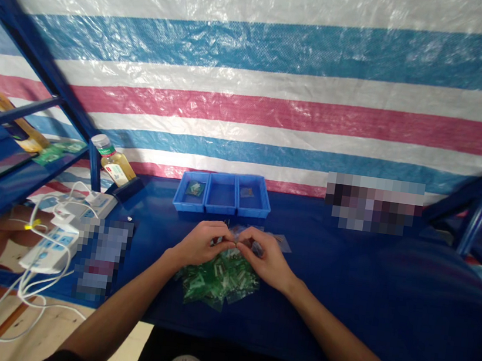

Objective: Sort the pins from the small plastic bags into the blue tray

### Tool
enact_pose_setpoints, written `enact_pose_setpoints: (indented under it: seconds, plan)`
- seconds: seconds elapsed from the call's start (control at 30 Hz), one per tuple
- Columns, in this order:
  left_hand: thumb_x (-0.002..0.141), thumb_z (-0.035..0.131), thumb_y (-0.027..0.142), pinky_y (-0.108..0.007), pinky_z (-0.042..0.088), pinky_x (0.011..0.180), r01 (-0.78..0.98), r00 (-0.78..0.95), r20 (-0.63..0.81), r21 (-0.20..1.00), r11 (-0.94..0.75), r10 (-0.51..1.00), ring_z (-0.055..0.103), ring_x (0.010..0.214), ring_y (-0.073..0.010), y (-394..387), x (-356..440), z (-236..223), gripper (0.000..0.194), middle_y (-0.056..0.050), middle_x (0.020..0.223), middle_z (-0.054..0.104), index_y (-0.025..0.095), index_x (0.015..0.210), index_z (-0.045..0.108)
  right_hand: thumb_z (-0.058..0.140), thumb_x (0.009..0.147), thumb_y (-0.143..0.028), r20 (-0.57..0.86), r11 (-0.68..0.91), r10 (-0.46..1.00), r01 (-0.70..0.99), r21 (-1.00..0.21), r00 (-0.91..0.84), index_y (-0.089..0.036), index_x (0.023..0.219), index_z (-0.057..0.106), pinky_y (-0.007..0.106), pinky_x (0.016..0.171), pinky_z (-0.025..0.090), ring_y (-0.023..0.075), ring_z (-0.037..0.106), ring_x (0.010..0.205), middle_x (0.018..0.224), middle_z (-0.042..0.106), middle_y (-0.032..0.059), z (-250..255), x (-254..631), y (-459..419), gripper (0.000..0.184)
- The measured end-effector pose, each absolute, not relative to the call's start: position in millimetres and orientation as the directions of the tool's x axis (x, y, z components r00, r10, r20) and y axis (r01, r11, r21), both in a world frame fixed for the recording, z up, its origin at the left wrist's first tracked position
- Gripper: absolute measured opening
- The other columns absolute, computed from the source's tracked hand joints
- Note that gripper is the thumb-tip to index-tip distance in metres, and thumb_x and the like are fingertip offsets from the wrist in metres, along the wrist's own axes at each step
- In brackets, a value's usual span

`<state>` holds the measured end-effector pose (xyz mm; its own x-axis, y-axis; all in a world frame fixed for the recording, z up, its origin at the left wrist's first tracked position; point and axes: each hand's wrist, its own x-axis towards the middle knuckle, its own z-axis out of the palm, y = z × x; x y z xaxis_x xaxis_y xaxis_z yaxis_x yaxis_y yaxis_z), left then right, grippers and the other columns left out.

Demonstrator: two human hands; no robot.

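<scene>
Left hand (203, 243) and right hand (265, 258) were fingertip to fingertip, fingers pinched closed; whatever they gripped, couldn't tell. Heap of green packets (218, 283) lay at six o'clock, seemingly unsorted. Done, apparently: one packet (196, 189) in the eleven-o'clock tray (187, 205), a smaller packet (247, 192) in the twelve-o'clock tray (253, 212).

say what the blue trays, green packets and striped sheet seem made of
Blue trays: likely rigid plastic, smooth with a slight sheen and crisp rims. Green packets: apparently thin plastic film, shiny and see-through at the edges. Striped sheet: probably plastic tarp, glossy, with glinting wrinkles.
</scene>
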<state>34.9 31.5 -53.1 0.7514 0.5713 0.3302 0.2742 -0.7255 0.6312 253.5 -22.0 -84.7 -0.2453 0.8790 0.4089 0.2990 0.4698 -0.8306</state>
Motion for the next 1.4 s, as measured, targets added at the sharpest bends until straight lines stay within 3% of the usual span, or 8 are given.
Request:
enact_pose_setpoints:
  seconds: [0.17,0.47,0.77,1.13,1.4]
  plan:
    - [0.101,0.058,0.03,-0.024,0.045,0.07,0.268,0.755,0.338,0.623,-0.735,0.562,0.058,0.072,-0.013,29.8,34.4,-50.8,0.021,-0.004,0.08,0.063,0.014,0.091,0.069,0.064,0.097,-0.033,0.413,0.472,0.877,0.287,-0.833,-0.244,-0.022,0.097,0.066,0.031,0.073,0.05,0.0188,0.062,0.077,0.088,0.068,0.0032,-83.8,254.7,-21.2,0.011]
    - [0.098,0.063,0.035,-0.027,0.05,0.076,0.268,0.755,0.345,0.613,-0.743,0.557,0.063,0.081,-0.016,31.2,35.5,-54.6,0.022,-0.006,0.086,0.068,0.015,0.097,0.071,0.062,0.099,-0.035,0.479,0.519,0.854,0.255,-0.816,-0.205,-0.023,0.086,0.064,0.035,0.078,0.052,0.0213,0.065,0.081,0.087,0.069,0.005,-81.2,255.9,-22.3,0.018]
    - [0.1,0.058,0.029,-0.025,0.049,0.071,0.231,0.754,0.366,0.63,-0.741,0.546,0.061,0.076,-0.0141,29.9,35.9,-51.9,0.02,-0.007,0.088,0.067,0.014,0.101,0.072,0.066,0.096,-0.034,0.449,0.492,0.869,0.252,-0.834,-0.209,-0.023,0.096,0.069,0.033,0.072,0.052,0.0195,0.063,0.078,0.092,0.069,0.0051,-83.3,255.2,-21.3,0.011]
    - [0.099,0.062,0.034,-0.026,0.05,0.073,0.274,0.74,0.351,0.623,-0.733,0.574,0.062,0.076,-0.0147,30.4,36.3,-54.7,0.021,-0.006,0.086,0.068,0.015,0.099,0.07,0.062,0.098,-0.033,0.439,0.488,0.87,0.269,-0.83,-0.225,-0.022,0.089,0.066,0.032,0.074,0.053,0.0203,0.065,0.082,0.09,0.069,0.0047,-80.9,255.4,-21.5,0.015]
    - [0.099,0.061,0.031,-0.024,0.046,0.069,0.269,0.748,0.351,0.616,-0.741,0.563,0.059,0.072,-0.0134,30.3,35.0,-50.3,0.022,-0.005,0.079,0.064,0.014,0.089,0.069,0.067,0.093,-0.028,0.426,0.481,0.874,0.292,-0.827,-0.234,-0.022,0.094,0.067,0.03,0.071,0.05,0.0177,0.06,0.076,0.09,0.067,0.003,-83.8,256.2,-19.6,0.005]
